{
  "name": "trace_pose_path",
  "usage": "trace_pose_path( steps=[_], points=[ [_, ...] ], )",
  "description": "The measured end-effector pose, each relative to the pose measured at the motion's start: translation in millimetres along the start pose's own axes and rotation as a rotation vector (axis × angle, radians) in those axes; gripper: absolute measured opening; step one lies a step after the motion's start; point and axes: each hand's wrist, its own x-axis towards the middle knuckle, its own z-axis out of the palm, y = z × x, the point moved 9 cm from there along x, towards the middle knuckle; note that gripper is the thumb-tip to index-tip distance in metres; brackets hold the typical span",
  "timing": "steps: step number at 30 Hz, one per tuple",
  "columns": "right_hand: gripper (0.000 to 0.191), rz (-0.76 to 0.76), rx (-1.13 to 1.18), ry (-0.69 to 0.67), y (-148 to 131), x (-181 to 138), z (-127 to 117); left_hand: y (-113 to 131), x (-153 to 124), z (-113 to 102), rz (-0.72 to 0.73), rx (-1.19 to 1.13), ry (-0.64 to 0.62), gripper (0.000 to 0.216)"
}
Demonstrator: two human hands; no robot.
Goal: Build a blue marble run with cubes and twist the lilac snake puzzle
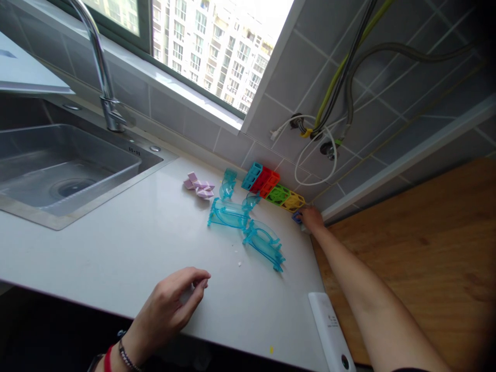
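My right hand (312, 217) reaches to the far corner of the white counter (127, 243), fingers closed on a small blue-purple block (297, 216) at the end of a row of coloured lattice blocks (271, 187) along the tiled wall. My left hand (173, 305) rests near the counter's front edge, fingers loosely curled with thumb near fingertips; nothing shows in it. Clear turquoise curved track pieces (248, 227) lie between the hands. Small pale purple pieces (199, 186) lie to their left.
A steel sink (46, 170) with a tall tap (103, 77) fills the left. A wooden surface (418, 243) adjoins the counter on the right. Cables and hoses (329, 124) hang from the wall. A white device (331, 330) lies at the front edge.
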Motion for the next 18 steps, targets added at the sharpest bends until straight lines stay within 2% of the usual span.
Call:
trace_pose_path(
  steps=[7,12,18],
  points=[
    [0.022,0.013,-0.012,-0.038,2,5,4,3,2,-2,0.011,0.02,0.02,0.012],
    [0.033,0.096,-0.048,-0.087,13,17,10,0,1,0,0.018,0.024,0.005,0.012],
    [0.035,0.142,-0.088,-0.105,16,25,14,1,0,1,0.02,0.025,0.0,0.011]
  ],
)
